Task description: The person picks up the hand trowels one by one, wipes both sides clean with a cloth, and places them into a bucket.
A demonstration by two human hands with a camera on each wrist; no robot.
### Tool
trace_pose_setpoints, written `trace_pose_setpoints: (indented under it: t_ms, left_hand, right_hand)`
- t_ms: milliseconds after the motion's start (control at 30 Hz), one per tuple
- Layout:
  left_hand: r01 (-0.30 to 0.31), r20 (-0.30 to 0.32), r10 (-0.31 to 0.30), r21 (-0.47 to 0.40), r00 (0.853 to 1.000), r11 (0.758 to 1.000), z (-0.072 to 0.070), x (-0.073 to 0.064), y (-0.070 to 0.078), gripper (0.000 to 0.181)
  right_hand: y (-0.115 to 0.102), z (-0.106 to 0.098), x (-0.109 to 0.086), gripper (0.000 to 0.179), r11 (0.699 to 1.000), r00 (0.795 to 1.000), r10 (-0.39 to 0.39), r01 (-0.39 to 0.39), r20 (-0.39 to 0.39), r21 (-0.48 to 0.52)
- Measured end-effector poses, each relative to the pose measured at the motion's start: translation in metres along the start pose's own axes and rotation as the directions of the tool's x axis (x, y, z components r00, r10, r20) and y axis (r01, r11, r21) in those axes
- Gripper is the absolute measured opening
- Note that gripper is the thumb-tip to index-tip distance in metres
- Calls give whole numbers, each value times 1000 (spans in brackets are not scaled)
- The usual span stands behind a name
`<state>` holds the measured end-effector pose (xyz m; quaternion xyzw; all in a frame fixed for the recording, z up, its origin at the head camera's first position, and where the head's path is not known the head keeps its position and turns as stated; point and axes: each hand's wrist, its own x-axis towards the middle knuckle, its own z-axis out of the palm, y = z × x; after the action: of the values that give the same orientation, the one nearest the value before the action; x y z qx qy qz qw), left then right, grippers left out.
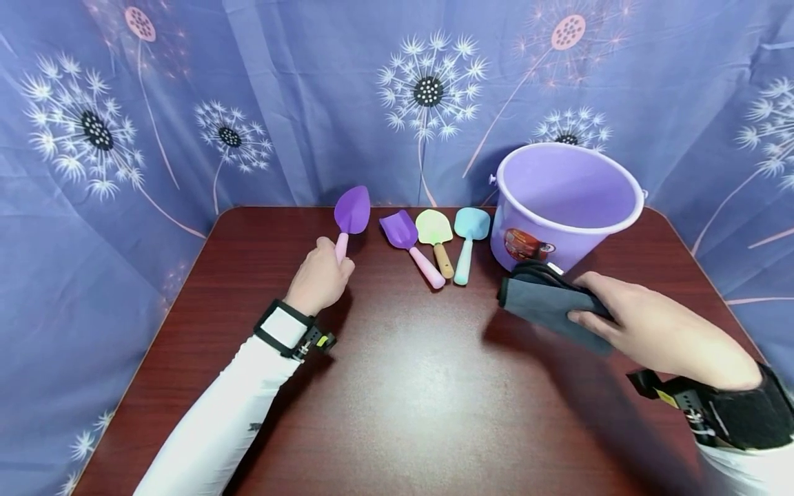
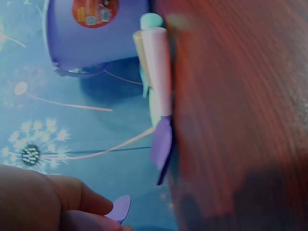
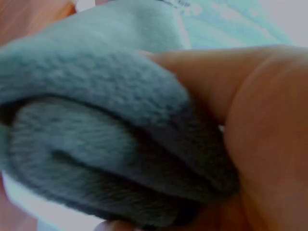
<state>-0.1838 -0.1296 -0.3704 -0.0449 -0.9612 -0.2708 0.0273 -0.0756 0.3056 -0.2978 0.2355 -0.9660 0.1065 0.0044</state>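
My left hand point(image 1: 319, 279) grips the pink handle of a purple pointed trowel point(image 1: 353, 210), its blade aimed at the back edge of the table. In the left wrist view the thumb lies along the handle, and only a bit of the blade shows past it. My right hand point(image 1: 633, 320) pinches a folded grey cloth point(image 1: 548, 303) in front of the bucket. Fuzzy folded layers of the cloth point(image 3: 91, 139) fill the right wrist view. Between the hands lie a purple scoop point(image 1: 403, 231) with a pink handle, a yellow-green shovel point(image 1: 435, 227) and a light blue shovel point(image 1: 472, 224).
A lilac bucket point(image 1: 515, 207) with a red label stands at the back right, beside the blue shovel. The dark red wooden table point(image 1: 397, 413) reaches back to a blue curtain point(image 1: 322, 103) with dandelion prints.
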Motion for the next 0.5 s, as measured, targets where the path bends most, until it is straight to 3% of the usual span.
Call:
trace_pose_setpoints:
  t_ms: [167,333,500]
  left_hand:
    - [-29,1,29,-32,1000,999,-14,-13,7,31]
    - [-99,-43,97,-54,994,994,-29,-25,14,36]
    - [-156,-46,154,-51,987,986,-40,-33,23,36]
  right_hand:
    - [-21,-3,22,31,995,984,-102,102,-145,-7]
    - [-37,-3,42,29,992,960,-113,122,-256,18]
    - [-46,0,58,33,989,915,-135,148,-380,4]
